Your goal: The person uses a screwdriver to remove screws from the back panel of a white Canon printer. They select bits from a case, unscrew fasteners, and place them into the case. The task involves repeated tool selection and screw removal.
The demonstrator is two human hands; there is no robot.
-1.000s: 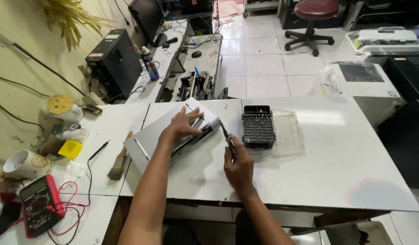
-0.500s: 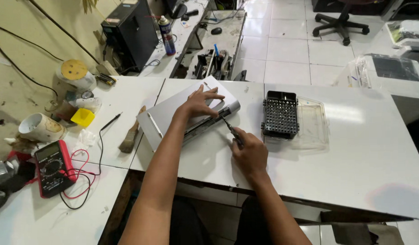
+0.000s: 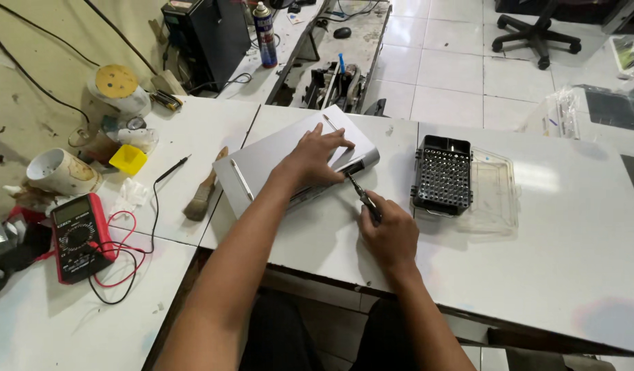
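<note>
My left hand (image 3: 310, 159) presses flat on the closed silver laptop (image 3: 289, 161) lying upturned on the white bench (image 3: 571, 233) while my right hand (image 3: 389, 237), fingers clenched round a slim dark screwdriver (image 3: 361, 196), works a screw at its hinge edge, calling for steady turning.

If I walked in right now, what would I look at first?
Probably the two hands in the middle of the white table: the left hand lies flat on a closed silver laptop, while the right hand points a thin screwdriver at its hinge edge. Just right of that sits a black tray of screwdriver bits, and far left a red multimeter with looping wires.
</note>
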